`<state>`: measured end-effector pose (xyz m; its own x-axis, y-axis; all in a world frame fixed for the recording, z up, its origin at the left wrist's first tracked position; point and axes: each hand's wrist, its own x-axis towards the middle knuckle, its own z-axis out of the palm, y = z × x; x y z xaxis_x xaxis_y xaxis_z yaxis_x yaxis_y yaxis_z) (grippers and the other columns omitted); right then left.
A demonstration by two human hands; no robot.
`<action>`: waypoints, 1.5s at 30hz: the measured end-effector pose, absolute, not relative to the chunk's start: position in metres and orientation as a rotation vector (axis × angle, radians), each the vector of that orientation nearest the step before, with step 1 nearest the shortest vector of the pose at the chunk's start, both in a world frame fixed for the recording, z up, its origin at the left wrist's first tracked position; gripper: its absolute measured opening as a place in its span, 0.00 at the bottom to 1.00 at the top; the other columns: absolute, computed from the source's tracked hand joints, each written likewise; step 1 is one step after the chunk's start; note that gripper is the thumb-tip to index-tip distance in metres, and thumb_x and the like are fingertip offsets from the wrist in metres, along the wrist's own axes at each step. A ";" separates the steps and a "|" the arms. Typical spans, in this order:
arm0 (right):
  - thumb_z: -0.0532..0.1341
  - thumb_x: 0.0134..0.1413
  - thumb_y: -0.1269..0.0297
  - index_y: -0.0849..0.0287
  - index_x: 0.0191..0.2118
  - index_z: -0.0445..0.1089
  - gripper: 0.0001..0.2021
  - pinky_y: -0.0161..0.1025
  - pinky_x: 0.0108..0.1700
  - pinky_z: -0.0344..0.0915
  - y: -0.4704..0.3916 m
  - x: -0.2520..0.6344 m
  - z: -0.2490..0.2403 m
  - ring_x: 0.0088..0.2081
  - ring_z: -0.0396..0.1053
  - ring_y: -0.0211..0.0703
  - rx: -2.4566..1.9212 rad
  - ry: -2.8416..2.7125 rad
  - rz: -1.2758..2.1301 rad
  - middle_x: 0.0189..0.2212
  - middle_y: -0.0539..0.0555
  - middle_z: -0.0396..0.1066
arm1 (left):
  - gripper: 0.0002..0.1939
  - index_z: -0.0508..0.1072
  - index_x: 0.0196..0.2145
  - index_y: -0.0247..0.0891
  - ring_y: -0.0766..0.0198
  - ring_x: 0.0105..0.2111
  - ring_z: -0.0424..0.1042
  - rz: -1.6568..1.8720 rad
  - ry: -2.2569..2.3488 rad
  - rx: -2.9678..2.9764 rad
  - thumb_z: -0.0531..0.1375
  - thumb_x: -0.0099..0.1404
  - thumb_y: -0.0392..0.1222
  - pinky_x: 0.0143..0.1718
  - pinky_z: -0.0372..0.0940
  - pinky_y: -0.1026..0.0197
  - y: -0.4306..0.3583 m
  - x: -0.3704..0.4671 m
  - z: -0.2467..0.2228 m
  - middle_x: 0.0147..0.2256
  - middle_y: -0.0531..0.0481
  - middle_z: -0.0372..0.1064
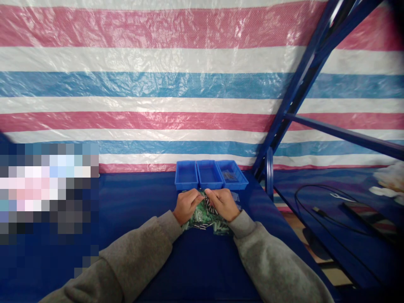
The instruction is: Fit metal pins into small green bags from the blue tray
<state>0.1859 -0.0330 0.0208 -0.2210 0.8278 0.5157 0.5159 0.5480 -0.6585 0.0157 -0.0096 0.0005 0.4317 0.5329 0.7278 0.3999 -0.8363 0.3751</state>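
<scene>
Both my hands rest together on a small pile of green and black parts in a clear plastic bag (205,219) lying on the blue table (135,210). My left hand (187,206) pinches the bag's upper left side. Touching it, my right hand (223,203) pinches the upper right side. Grey sleeves cover both forearms. Just beyond the hands stand three blue plastic bins in a row (210,174); the right bin (232,174) holds a small dark item.
A striped pink, white and blue tarp (158,84) hangs behind the table. A blue metal frame (293,101) rises at the right. Right of it, a lower blue surface holds a black cable (318,210) and a dark flat device (362,214). A blurred patch covers the left side.
</scene>
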 end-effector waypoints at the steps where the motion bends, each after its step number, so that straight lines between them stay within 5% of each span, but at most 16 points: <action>1: 0.46 0.62 0.55 0.60 0.12 0.56 0.28 0.32 0.23 0.51 -0.033 0.186 0.022 0.16 0.54 0.31 -1.094 -1.883 0.435 0.11 0.47 0.55 | 0.18 0.64 0.22 0.35 0.70 0.21 0.60 1.385 0.839 2.536 0.48 0.68 0.41 0.26 0.55 0.66 -0.009 0.015 0.000 0.20 0.53 0.60; 8: 0.57 0.55 0.56 0.59 0.34 0.68 0.11 0.33 0.29 0.60 -0.037 0.185 0.028 0.24 0.64 0.37 -0.963 -1.881 0.532 0.23 0.50 0.68 | 0.26 0.58 0.12 0.35 0.72 0.15 0.55 1.519 0.849 2.403 0.47 0.68 0.40 0.21 0.52 0.65 -0.007 0.015 -0.006 0.12 0.56 0.53; 25: 0.52 0.59 0.56 0.60 0.22 0.63 0.18 0.32 0.27 0.55 -0.038 0.185 0.031 0.23 0.58 0.35 -0.933 -1.966 0.573 0.19 0.48 0.61 | 0.25 0.55 0.13 0.35 0.73 0.15 0.51 1.469 0.848 2.384 0.46 0.68 0.42 0.20 0.48 0.66 -0.009 0.014 -0.003 0.14 0.56 0.49; 34: 0.46 0.62 0.51 0.60 0.14 0.57 0.28 0.32 0.24 0.54 -0.036 0.184 0.024 0.18 0.57 0.33 -1.009 -1.893 0.722 0.13 0.47 0.58 | 0.11 0.69 0.34 0.35 0.71 0.19 0.62 1.380 0.922 2.381 0.53 0.65 0.46 0.24 0.57 0.68 -0.012 0.015 -0.001 0.20 0.55 0.64; 40: 0.44 0.63 0.52 0.60 0.12 0.57 0.30 0.33 0.25 0.55 -0.036 0.184 0.025 0.16 0.57 0.32 -1.022 -1.888 0.659 0.11 0.48 0.57 | 0.20 0.64 0.20 0.35 0.71 0.18 0.60 1.362 0.869 2.441 0.47 0.68 0.42 0.24 0.55 0.67 -0.009 0.014 -0.004 0.17 0.55 0.60; 45: 0.53 0.58 0.53 0.61 0.26 0.67 0.17 0.32 0.25 0.56 -0.037 0.185 0.029 0.21 0.59 0.34 -0.980 -1.876 0.620 0.18 0.48 0.63 | 0.25 0.59 0.14 0.35 0.73 0.15 0.55 1.430 0.898 2.430 0.46 0.69 0.42 0.22 0.51 0.66 -0.007 0.014 -0.006 0.13 0.56 0.54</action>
<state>0.1853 -0.0369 0.0292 -0.2780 0.8286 0.4859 0.3757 0.5593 -0.7389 0.0135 -0.0074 -0.0059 0.3541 0.5822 0.7319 0.4065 -0.8006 0.4402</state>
